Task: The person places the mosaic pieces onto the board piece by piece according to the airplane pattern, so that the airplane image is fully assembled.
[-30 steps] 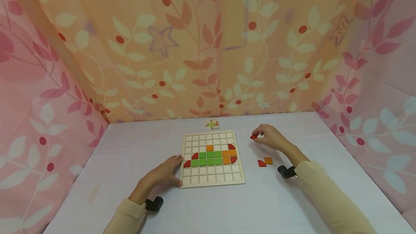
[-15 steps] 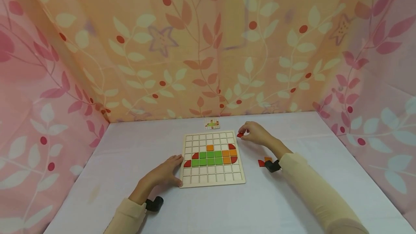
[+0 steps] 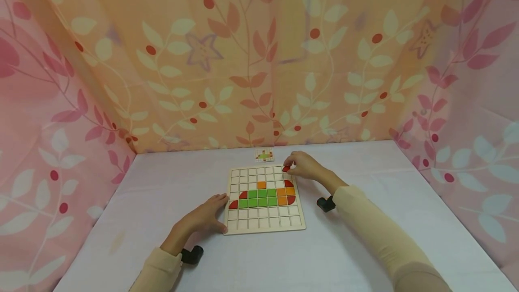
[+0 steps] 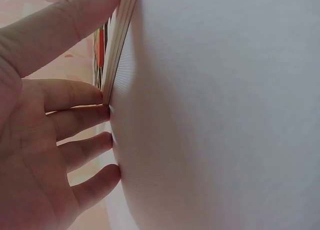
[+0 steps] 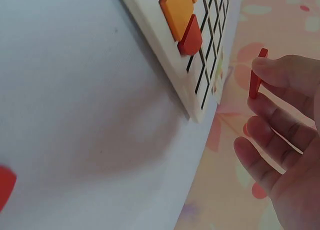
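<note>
My right hand (image 3: 306, 166) pinches a red quarter-circle tile (image 5: 254, 82) between thumb and fingertips, above the far right corner of the wooden grid board (image 3: 263, 224). In the right wrist view the tile is raised on edge, clear of the board. Green square tiles (image 3: 262, 202) fill the board's middle, with orange squares (image 3: 281, 200) toward the right and red quarter-circle tiles (image 3: 234, 204) at both ends. A single orange square (image 3: 261, 185) lies farther up. With fingers spread, my left hand (image 3: 206, 215) touches the board's left edge; its thumb reaches the near corner.
Beyond the board lies a small pattern card (image 3: 265, 155) with a coloured grid. One loose red piece (image 5: 6, 186) shows at the lower left of the right wrist view. White cloth (image 3: 259, 260) covers the table, and patterned curtains (image 3: 259, 57) enclose it.
My right hand has moved left with the red tile, from the bare cloth to over the board's far right corner. Its arm now hides the loose tiles. The left hand has stayed still.
</note>
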Demonstrator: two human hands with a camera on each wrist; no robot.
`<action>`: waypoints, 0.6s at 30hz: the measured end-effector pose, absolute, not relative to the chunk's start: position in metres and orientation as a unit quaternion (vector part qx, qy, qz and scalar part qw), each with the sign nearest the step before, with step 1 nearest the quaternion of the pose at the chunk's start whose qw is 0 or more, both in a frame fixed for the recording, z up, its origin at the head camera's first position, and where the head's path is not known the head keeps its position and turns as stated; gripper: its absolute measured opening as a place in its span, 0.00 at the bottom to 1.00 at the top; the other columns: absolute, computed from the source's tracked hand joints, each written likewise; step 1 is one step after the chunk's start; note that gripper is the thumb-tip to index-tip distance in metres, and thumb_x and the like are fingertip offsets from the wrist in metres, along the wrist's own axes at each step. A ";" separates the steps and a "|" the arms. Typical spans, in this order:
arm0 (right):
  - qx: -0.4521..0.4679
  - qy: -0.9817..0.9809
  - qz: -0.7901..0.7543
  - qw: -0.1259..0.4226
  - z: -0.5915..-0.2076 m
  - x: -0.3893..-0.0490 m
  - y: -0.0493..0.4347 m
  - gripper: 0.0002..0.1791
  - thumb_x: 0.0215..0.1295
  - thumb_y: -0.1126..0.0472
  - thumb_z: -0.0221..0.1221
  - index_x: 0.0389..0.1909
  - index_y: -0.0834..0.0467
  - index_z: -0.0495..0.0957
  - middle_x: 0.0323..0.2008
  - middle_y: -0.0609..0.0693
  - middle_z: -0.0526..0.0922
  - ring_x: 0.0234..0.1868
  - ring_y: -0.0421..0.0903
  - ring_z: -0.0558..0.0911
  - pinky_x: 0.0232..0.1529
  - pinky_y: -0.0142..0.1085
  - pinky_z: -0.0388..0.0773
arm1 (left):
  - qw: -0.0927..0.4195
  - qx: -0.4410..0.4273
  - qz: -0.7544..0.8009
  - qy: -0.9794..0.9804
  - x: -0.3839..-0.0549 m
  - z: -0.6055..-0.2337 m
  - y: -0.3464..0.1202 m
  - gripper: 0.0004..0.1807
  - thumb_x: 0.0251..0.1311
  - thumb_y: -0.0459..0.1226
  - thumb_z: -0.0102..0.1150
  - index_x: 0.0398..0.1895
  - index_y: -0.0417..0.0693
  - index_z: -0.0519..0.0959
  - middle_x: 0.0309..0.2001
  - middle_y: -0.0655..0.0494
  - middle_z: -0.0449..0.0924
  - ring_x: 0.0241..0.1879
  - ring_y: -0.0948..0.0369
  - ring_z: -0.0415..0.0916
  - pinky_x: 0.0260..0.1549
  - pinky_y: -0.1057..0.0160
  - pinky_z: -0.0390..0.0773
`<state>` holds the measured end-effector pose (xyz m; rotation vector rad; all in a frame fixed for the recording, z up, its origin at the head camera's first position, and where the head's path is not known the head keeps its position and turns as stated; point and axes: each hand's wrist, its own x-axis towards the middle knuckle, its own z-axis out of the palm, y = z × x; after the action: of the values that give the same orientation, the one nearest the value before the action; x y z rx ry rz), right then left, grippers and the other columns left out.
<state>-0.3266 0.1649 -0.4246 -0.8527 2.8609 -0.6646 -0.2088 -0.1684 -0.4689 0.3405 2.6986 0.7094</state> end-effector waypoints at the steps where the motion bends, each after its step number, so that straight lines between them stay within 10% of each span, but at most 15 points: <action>1: -0.279 0.935 -0.215 0.046 -0.425 -0.327 0.162 0.10 0.59 0.63 0.65 0.42 0.59 0.85 0.37 0.52 0.82 0.44 0.55 0.79 0.49 0.44 0.76 | 0.164 0.120 0.249 0.947 -0.209 -0.469 -0.168 0.54 0.39 0.40 0.79 0.72 0.41 0.62 0.75 0.47 0.57 0.76 0.45 0.48 0.71 0.40 0.55; 18: -0.299 0.934 -0.187 0.059 -0.433 -0.338 0.125 0.11 0.59 0.61 0.65 0.42 0.59 0.86 0.38 0.50 0.82 0.40 0.46 0.77 0.52 0.41 0.77 | 0.162 0.125 0.254 0.945 -0.208 -0.468 -0.169 0.54 0.39 0.40 0.79 0.72 0.40 0.61 0.75 0.46 0.57 0.76 0.45 0.48 0.71 0.41 0.55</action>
<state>-0.3379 0.1247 -0.4332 -0.9045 2.8293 -0.5664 -0.2079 -0.1689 -0.4684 0.3578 2.6969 0.7262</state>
